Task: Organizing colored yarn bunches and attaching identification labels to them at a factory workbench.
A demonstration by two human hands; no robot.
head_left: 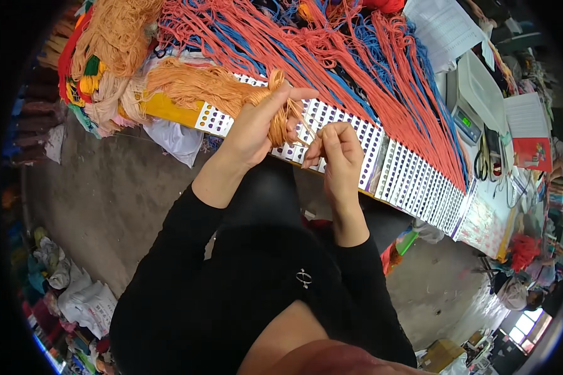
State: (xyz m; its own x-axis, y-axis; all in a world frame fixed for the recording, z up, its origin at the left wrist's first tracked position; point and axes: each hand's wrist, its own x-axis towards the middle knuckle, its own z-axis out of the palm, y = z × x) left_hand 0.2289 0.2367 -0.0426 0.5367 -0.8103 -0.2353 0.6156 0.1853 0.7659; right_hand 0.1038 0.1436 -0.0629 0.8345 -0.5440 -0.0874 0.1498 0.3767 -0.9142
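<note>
So we've got our left hand (pixel 254 128) wrapped tight around a hank of orange yarn (pixel 231 94), which trails off to the left across the table edge, while our right hand (pixel 336 153) is pinched shut on a few loose strands (pixel 299 122) pulled out of that same hank. Both hands sit right over the row of white punched cards (pixel 406 172) lined up along the table, with coral and blue yarn (pixel 356 56) threaded through them, and a scale (pixel 475 100) sits off to the right.
</note>
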